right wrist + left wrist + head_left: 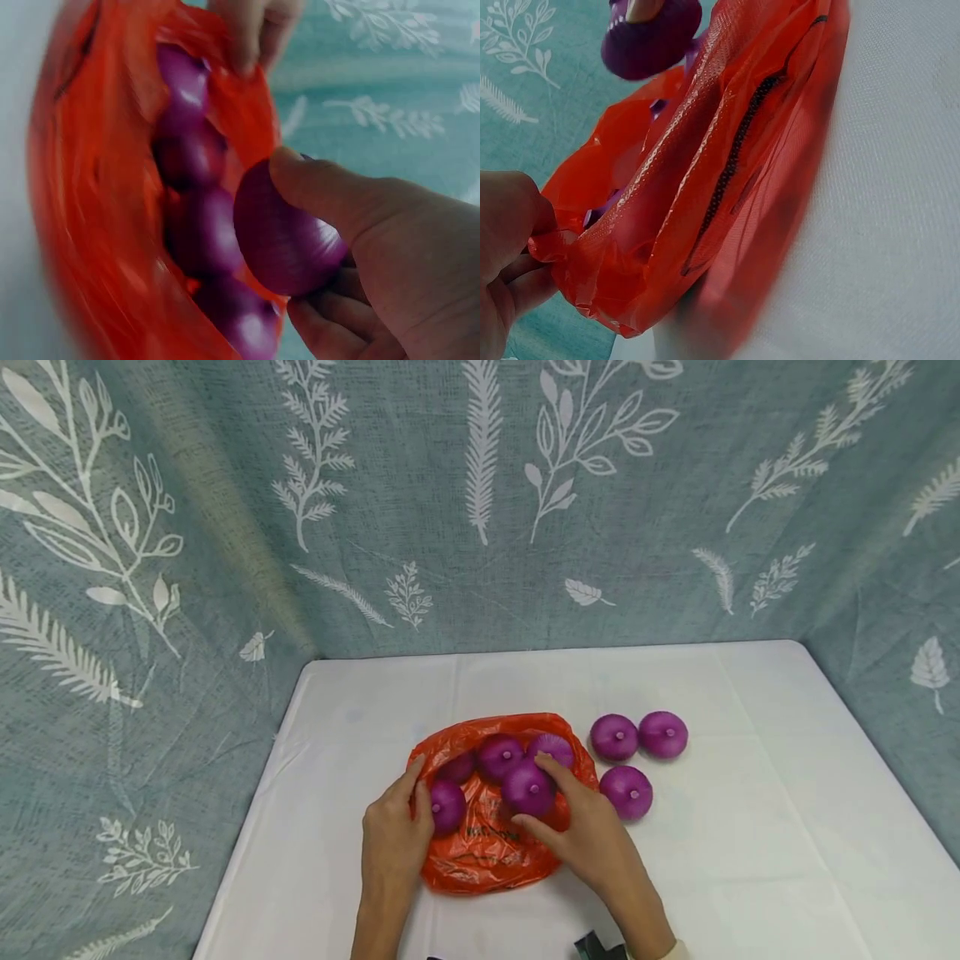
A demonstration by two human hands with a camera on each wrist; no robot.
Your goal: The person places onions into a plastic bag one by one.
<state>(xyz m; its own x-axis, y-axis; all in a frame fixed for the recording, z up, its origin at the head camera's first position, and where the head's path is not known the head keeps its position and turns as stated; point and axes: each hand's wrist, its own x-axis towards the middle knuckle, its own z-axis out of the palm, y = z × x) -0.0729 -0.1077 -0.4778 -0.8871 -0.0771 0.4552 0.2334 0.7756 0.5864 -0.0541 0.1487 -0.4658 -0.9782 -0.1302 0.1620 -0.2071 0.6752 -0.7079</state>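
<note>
At the left of the group, the left hand [393, 843] pinches the rim of the red plastic bag [487, 852] between thumb and curled fingers [514, 274], holding the mouth open; the left wrist view shows the thin film bunched tight in that pinch. The bag lies on the white tabletop [750, 860] near the middle of its front half, with its mouth toward the back edge, and several purple onions show inside it, one [447, 806] just beside the left thumb and others [500, 756] deeper in. Next to the right, the right hand [592, 839] closes thumb and fingers round one purple onion [528, 787] right at the bag's mouth; the right wrist view shows the thumb [315, 184] pressed over its top and the fingers cupping it from below. To do this well, the left hand should keep the rim lifted and taut so the film does not fold over the opening, and the right hand should hold the smooth, round onion by a wrapped grip, not by the fingertips, as it would slip easily. Further right, three more onions [630, 792] sit loose on the tabletop, close beside the bag and near one another.
</note>
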